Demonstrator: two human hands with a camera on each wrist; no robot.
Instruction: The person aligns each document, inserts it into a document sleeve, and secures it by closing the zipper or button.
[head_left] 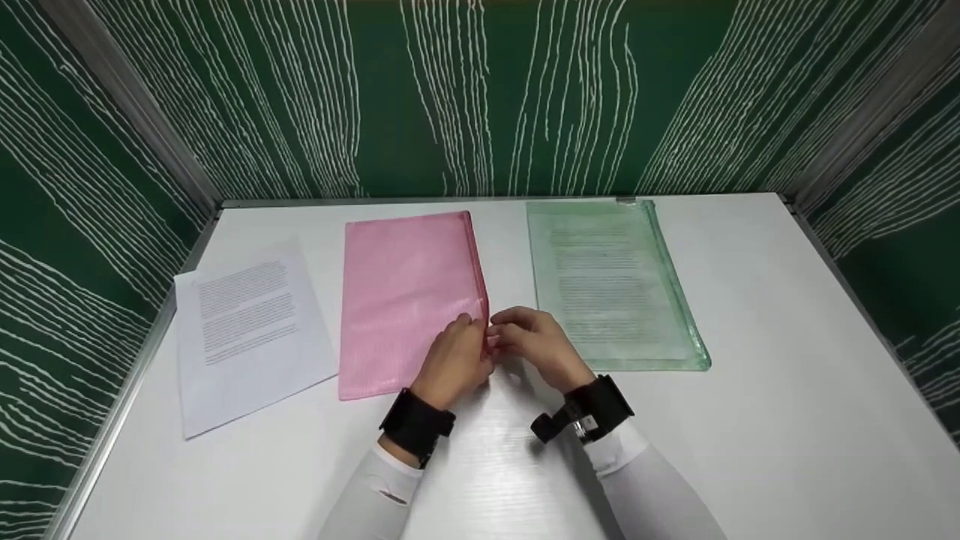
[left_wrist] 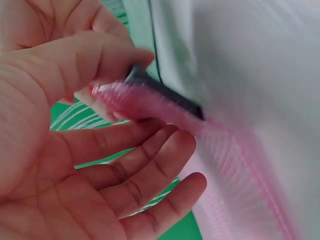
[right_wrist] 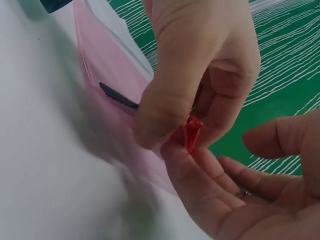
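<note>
A pink translucent zip folder (head_left: pixel 409 277) lies in the middle of the table, its darker zip edge on the right. My left hand (head_left: pixel 454 360) pinches that edge near its lower end between thumb and fingers. A dark strip (left_wrist: pixel 170 97) runs along the pinched edge in the left wrist view. Facing it from the right, my right hand (head_left: pixel 544 346) touches the edge with its fingertips. In the right wrist view a small red zip end (right_wrist: pixel 193 132) shows between the hands, and the right thumb stands apart from the fingers.
To the left lie printed paper sheets (head_left: pixel 247 390), their right edge meeting the pink folder. A green zip folder (head_left: pixel 547 330) with printed paper inside lies to the right. Green panels (head_left: pixel 510 97) with white lines surround the white table (head_left: pixel 787 420) on its far side and both sides.
</note>
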